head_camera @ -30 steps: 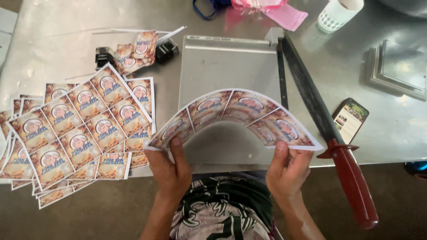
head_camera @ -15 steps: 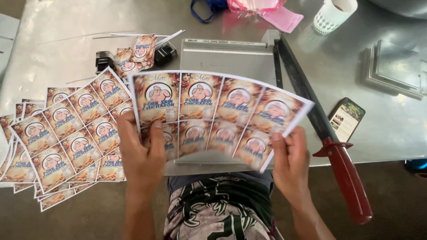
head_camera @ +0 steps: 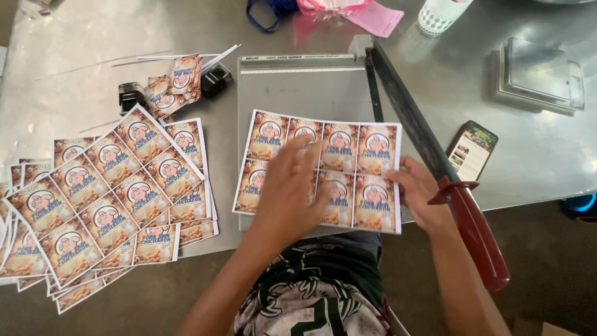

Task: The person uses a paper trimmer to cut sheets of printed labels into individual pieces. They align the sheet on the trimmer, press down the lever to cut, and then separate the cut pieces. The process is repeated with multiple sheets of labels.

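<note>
A big pile of picture sheets [head_camera: 106,205] lies spread out on the left of the shiny metal table [head_camera: 74,81]. Near its top sit small cut cards [head_camera: 174,84] and two black clips [head_camera: 216,79], with thin paper strips [head_camera: 106,61] close by. On the right lie a phone [head_camera: 471,150] and a flat metal box [head_camera: 540,73], and a white cup [head_camera: 440,14] and pink paper [head_camera: 376,17] sit at the far edge.
</note>
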